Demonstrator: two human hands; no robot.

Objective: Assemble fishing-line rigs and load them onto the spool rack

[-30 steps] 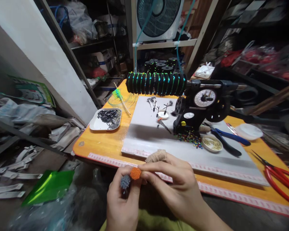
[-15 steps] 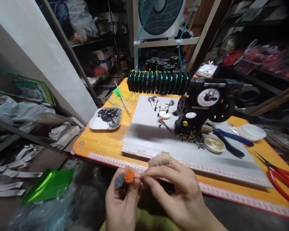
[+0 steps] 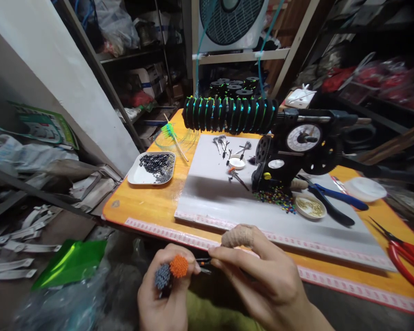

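left hand (image 3: pixel 160 299): low in view at about 7 o'clock, closed in a fist around two bundles, its thumb and forefinger curled over their tops.
bundles: a blue-grey bundle (image 3: pixel 162 276) and an orange bundle (image 3: pixel 178 265), touching side by side and standing nearly upright out of the fist, beaded ends facing up; orange sits at 2 o'clock from blue-grey.
piece (image 3: pixel 203 262): a thin dark piece, long axis near level along 9 to 3 o'clock, bridging the two hands just right of the orange bundle; too small to tell what it is.
right hand (image 3: pixel 262 276): at 5 o'clock, the nearer hand to the piece, thumb and forefinger pinched shut on its right end; the forefinger's tip wears a tan wrap (image 3: pixel 237 236); the other fingers curl loosely, wrist running off to 5 o'clock.
counter (image 3: pixel 148 207): orange, at 12 o'clock from both hands, apart from them; it carries a white tray (image 3: pixel 134 174), a grey mat (image 3: pixel 210 193), a black winder (image 3: pixel 296 147) and red scissors (image 3: pixel 405 257).
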